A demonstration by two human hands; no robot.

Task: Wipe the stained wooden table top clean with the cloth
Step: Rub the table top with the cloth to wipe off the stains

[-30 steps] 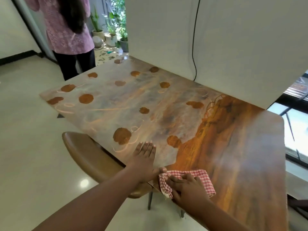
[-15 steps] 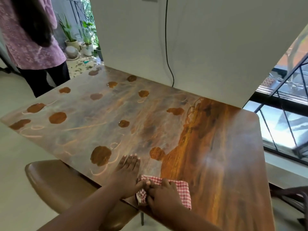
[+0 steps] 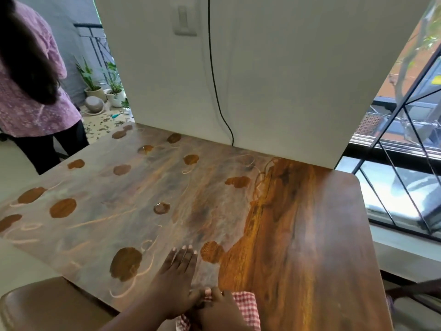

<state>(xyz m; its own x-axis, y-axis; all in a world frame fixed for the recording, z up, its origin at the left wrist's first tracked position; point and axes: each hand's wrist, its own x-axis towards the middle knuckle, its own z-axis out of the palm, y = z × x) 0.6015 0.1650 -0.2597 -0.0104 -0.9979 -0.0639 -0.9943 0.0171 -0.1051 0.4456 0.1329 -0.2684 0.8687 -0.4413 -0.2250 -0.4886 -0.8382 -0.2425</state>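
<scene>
**A:** ok so where's the cloth rn?

**B:** red/white checked cloth [image 3: 247,309] is at the near edge of the wooden worktop [image 3: 310,235], bottom of frame, right under the right hand [image 3: 218,311]. Hand's pressed down on top of it, covering most of it; can't tell whether the fingers are curled into the fabric or just flat on it.

**A:** and the left?

**B:** left hand [image 3: 177,280] is spread flat, palm down on the wood, gripping nothing, fingers pointing away from the person. Its thumb touches the right hand just beside the cloth.

**A:** how's the surface look?

**B:** right part is warm glossy brown. Left and middle have a hazy grey film w/ loads of round brown blotches, e.g. a big one [image 3: 126,263] just left of the left hand, another [image 3: 211,252] just right of its fingertips, plus pale swirly streaks.

**A:** anything else around?

**B:** brown padded chair seat [image 3: 47,306] tucked at the near left corner. White wall [image 3: 286,68] behind the far edge w/ a black cable [image 3: 216,87] running down it. Another person in a pink patterned top [image 3: 28,91] stands far left, potted plants [image 3: 105,87] beyond. Window w/ black bars [image 3: 405,139] on the right.
</scene>
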